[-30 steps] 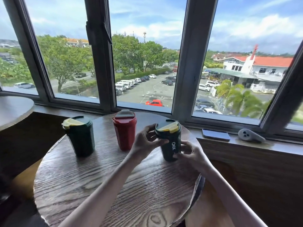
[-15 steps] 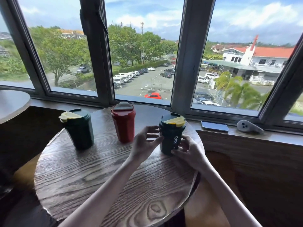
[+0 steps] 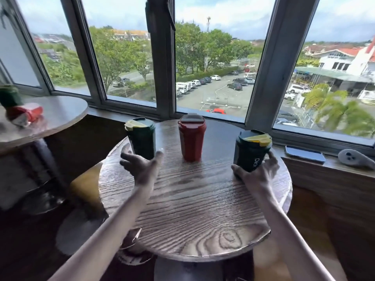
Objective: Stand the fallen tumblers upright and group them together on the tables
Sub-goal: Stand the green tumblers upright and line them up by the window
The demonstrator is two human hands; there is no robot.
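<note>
Three tumblers stand upright in a row on the round wooden table point(image 3: 192, 216): a dark green one with a yellow lid flap point(image 3: 142, 137) at the left, a red one point(image 3: 192, 136) in the middle, another dark green one point(image 3: 251, 151) at the right. My right hand point(image 3: 256, 172) grips the base of the right green tumbler. My left hand point(image 3: 140, 164) is spread open just in front of the left green tumbler, fingers on both sides of it, holding nothing. On a second table point(image 3: 50, 118) at the far left a red tumbler point(image 3: 24, 116) lies on its side beside a green tumbler point(image 3: 9, 96).
A phone point(image 3: 304, 154) and a grey handheld device point(image 3: 355, 159) lie on the window sill to the right. Window frames run close behind the tables. A gap with a yellowish seat point(image 3: 87, 185) separates the two tables.
My left hand has let go of the right green tumbler and moved left to the left green tumbler. The view has swung left, bringing the second table's tumblers into sight.
</note>
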